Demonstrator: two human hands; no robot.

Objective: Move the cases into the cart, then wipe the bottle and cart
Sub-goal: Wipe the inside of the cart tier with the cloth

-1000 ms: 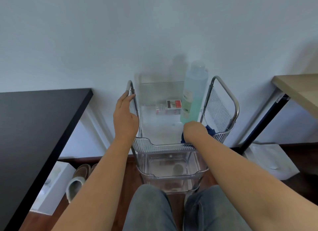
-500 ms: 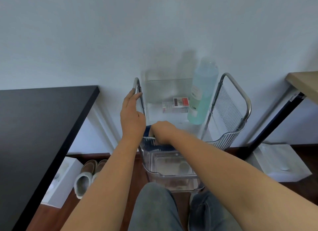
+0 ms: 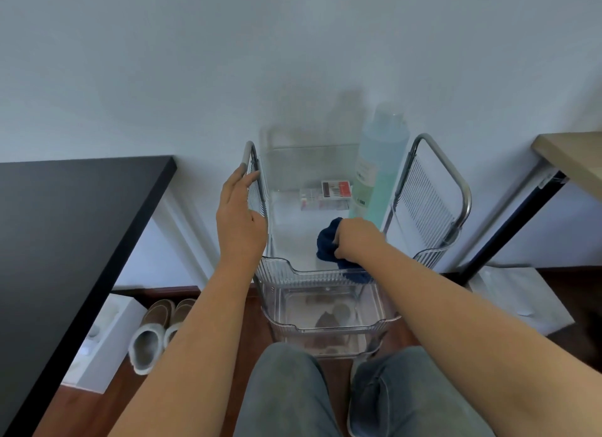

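The fingers of the right hand were curled shut around a bunched dark blue cloth, which pressed down on the floor of the top tray of the cart, toward its right side and near the front lip. Part of the cloth showed through the ribbed clear front wall below the wrist. The left hand lay against the cart's left metal handle, its fingers stretched nearly straight along the rail rather than wrapped round it; whether the thumb hooked behind the rail could not be told.

Just beyond the right hand stood the bottle, upright in the tray's far right corner, clear plastic with pale green liquid and a white label. Beside it to the left, at the back of the same tray, lay clear cases, the nearer top one bearing a red and white label; how many there were could not be told. The right metal handle rose behind the bottle with a ribbed panel inside its loop.

Below the top tray, two more clear trays were stacked, seen through the plastic. The person's knees in grey trousers sat before the cart. To the left stood a black counter, with slippers on the wooden floor beneath; a light wood counter edged in at the right.
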